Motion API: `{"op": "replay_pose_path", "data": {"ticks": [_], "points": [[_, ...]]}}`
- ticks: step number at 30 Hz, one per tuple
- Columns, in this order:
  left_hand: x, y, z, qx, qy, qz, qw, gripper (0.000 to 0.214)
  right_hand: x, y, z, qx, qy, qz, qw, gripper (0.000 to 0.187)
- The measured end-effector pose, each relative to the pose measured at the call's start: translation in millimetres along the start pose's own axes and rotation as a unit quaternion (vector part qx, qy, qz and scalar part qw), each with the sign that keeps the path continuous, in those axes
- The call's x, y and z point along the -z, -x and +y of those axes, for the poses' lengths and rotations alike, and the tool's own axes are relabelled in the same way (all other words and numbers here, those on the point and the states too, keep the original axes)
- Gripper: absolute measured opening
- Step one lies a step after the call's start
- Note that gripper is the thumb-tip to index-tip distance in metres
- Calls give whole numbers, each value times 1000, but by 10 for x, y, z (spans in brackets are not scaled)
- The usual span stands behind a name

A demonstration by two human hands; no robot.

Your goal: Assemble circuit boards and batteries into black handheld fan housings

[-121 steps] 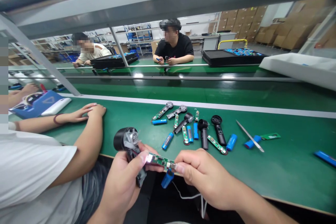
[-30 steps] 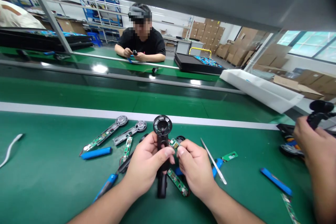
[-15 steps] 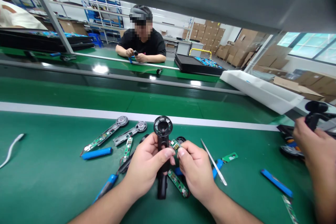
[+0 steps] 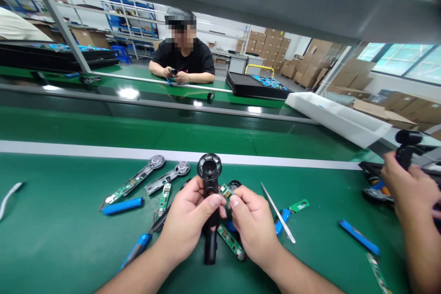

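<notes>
My left hand [image 4: 188,220] is shut around a black handheld fan body [image 4: 210,206], which stands upright with its round head [image 4: 209,166] on top. My right hand [image 4: 253,226] pinches a small green circuit board with a digital display [image 4: 226,191] against the side of that body. Around my hands lie blue cylindrical batteries [image 4: 122,206], a bare green circuit strip [image 4: 231,242], and metal brackets carrying boards [image 4: 134,180]. Steel tweezers [image 4: 278,212] lie just right of my right hand. A co-worker's hand [image 4: 409,183] at the right edge holds another black fan.
The green workbench [image 4: 62,234] has a white stripe along its far side. Beyond it stand a white tray [image 4: 337,119] and a black case of blue parts [image 4: 257,87]. A seated person [image 4: 182,50] works across the bench. Cardboard boxes [image 4: 299,46] stack behind.
Four seconds ago my hands held the fan and board low at the bench's front edge. Now the fan stands upright with the board against it. Over the last second, only the view shifted slightly.
</notes>
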State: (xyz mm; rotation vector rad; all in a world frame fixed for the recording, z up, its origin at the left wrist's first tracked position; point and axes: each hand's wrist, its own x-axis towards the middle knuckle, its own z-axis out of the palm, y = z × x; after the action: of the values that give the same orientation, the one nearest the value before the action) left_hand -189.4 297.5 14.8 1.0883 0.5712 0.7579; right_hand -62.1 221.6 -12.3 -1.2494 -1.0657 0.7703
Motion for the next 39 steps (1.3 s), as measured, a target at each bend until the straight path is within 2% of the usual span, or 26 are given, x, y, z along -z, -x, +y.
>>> {"op": "replay_pose_path", "data": {"ticks": [7,22,35,39], "points": [[15,-4,-29,-6,-19,9,1000,53,7,-9,-31,-2,32,27,999,34],[18,12,-38,1,-11,10,1000,54,4,17,5,9,35,32,999,36],[35,10,-84,-30,-5,5,1000,45,-1,35,48,18,34,33,999,39],[2,32,-36,-42,-18,-2,999,44,14,50,37,18,38,32,999,39]]}}
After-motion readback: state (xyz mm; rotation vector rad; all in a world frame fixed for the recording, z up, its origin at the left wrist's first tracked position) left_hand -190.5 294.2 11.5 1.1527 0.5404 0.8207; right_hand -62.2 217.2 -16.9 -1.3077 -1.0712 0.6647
